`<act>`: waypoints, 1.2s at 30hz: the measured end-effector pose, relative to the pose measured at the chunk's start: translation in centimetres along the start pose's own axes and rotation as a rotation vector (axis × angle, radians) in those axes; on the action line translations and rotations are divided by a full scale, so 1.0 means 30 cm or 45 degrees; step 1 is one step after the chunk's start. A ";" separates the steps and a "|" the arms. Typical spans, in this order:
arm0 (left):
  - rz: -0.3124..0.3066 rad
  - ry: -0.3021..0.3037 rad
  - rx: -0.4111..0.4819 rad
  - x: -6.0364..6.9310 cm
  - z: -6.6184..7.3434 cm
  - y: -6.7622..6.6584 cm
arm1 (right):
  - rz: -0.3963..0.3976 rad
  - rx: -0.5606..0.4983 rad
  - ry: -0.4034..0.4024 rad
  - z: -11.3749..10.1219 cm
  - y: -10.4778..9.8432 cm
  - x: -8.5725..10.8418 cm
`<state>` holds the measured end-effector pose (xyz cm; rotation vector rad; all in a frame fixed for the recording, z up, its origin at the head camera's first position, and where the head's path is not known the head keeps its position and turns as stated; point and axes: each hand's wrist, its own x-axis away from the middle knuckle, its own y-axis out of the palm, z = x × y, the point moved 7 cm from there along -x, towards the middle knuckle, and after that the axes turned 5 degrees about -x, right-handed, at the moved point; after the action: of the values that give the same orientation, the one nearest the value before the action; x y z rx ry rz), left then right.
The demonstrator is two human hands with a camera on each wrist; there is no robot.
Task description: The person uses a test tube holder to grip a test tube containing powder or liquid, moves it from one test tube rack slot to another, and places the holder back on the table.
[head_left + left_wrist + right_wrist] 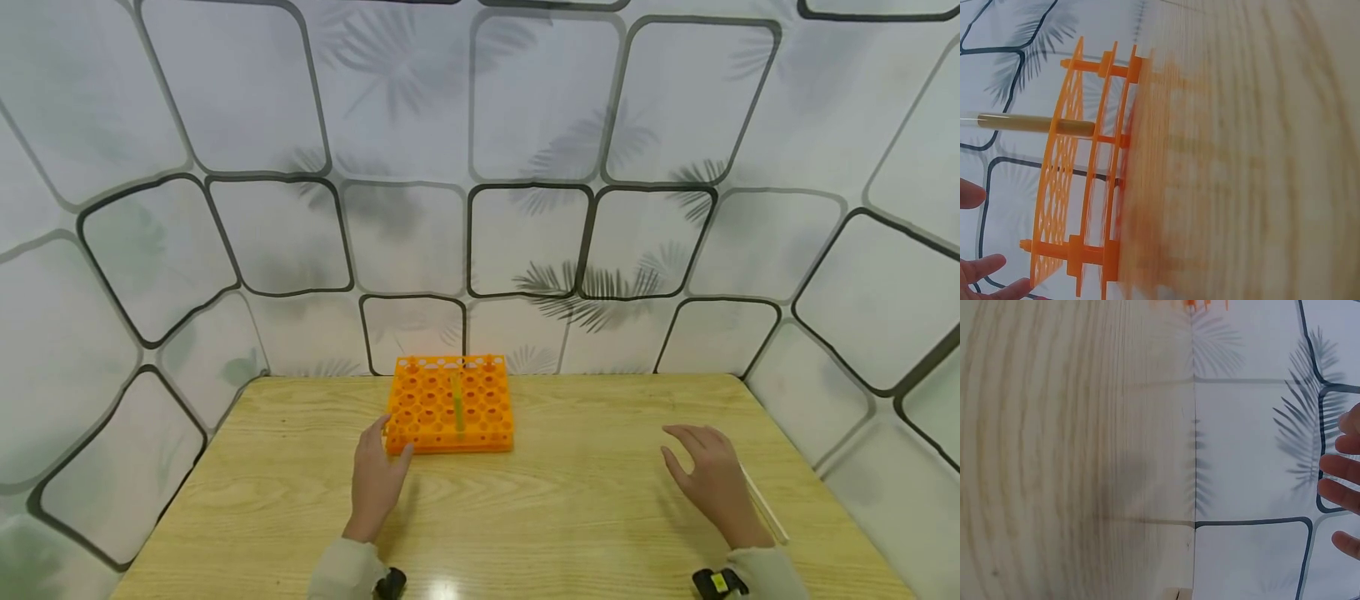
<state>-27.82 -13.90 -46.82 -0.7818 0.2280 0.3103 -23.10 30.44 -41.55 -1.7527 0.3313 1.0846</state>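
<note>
Looks like the tube (458, 404) is already in the rack (482, 408), stick (764, 505) lying loose, fingers (1340, 467) apart on left hand (377, 477) and right hand (708, 477).

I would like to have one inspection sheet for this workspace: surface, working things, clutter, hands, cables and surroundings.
Surface: light wood-grain table.
Job's things: orange rack with one tube standing upright in it, yellowish-brown inside.
Clutter: thin pale stick, partly hidden by the right hand.
Left hand: at the rack's near left corner, fingers spread; firm contact cannot be told.
Right hand: off to the rack's right, holding nothing, fingers loosely bent.
Cables: nothing seen.
Surroundings: pale backdrop with rounded outlines and leaf prints, behind the table and at both sides.
</note>
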 end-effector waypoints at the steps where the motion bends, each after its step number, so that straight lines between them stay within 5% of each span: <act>1: -0.004 -0.004 0.001 -0.001 -0.002 0.001 | 0.000 0.004 -0.003 0.007 -0.001 0.002; 8: -0.004 -0.028 0.027 -0.006 -0.008 0.001 | -0.030 0.026 0.029 0.064 -0.006 0.021; 16: -0.083 -0.172 0.212 -0.019 -0.051 0.025 | -0.143 0.065 0.159 0.135 -0.005 0.059; 36: -0.069 -0.242 0.344 -0.025 -0.082 0.038 | -0.286 0.146 0.300 0.241 -0.032 0.119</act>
<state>-29.13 -15.05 -49.01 -0.4868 0.0673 0.2936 -24.19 37.94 -44.45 -1.7694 0.3254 0.6884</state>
